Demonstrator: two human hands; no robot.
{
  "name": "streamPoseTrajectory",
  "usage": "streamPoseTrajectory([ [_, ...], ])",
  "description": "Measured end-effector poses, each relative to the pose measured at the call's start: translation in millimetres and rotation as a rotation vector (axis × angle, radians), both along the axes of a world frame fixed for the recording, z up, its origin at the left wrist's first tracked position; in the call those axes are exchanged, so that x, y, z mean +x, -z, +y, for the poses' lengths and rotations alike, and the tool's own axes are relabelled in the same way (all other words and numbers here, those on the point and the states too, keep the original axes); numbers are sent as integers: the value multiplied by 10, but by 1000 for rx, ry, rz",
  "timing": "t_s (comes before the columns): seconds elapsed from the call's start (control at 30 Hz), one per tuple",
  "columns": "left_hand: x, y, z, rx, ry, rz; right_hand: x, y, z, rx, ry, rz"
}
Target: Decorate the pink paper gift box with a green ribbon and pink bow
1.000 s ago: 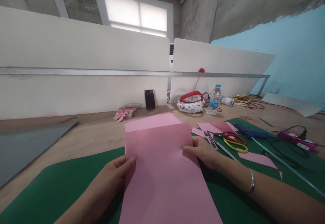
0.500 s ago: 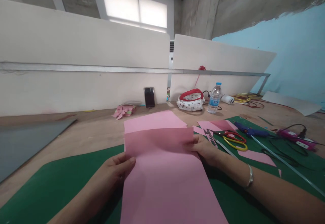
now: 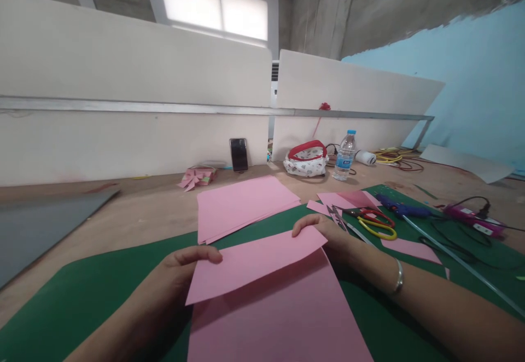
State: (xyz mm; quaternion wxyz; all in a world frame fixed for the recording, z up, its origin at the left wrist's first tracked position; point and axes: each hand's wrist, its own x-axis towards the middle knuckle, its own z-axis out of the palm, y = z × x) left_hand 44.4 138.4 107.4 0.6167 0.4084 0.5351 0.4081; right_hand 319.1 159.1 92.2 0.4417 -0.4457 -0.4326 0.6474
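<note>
A large pink sheet (image 3: 279,318) lies toward me over the green mat (image 3: 102,280), its far end bent back toward me as a flap. My left hand (image 3: 184,269) pinches the left end of the bend, thumb on top. At the right end, my right hand (image 3: 324,233) grips the same sheet, fingers curled over the fold; a bracelet circles that wrist. Beyond the hands sits a stack of pink paper (image 3: 246,206). Scissors with red and yellow handles (image 3: 377,225) rest on pink scraps just right of my right hand.
At the right are a blue glue gun (image 3: 404,209), a purple power strip (image 3: 473,221) and cables. A water bottle (image 3: 345,157), a red-white pouch (image 3: 306,159), a phone (image 3: 238,155) and folded pink paper (image 3: 197,177) stand near the white partition. A grey board (image 3: 49,225) lies left.
The sheet's far end has been folded over toward me and lowered, uncovering more of the stack behind. Both hands have shifted their grip to the fold's ends.
</note>
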Motion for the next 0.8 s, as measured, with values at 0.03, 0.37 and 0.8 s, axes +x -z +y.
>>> streamPoseTrajectory([
  [0.03, -11, 15, 16, -19, 24, -30, 0, -2, -2, 7, 0, -4],
  [0.37, -91, 70, 86, -79, 151, -122, -18, 15, -14, 43, -2, -56],
  [0.8, -139, 24, 104, 40, 133, -68, -39, -41, -41, 46, 14, -109],
])
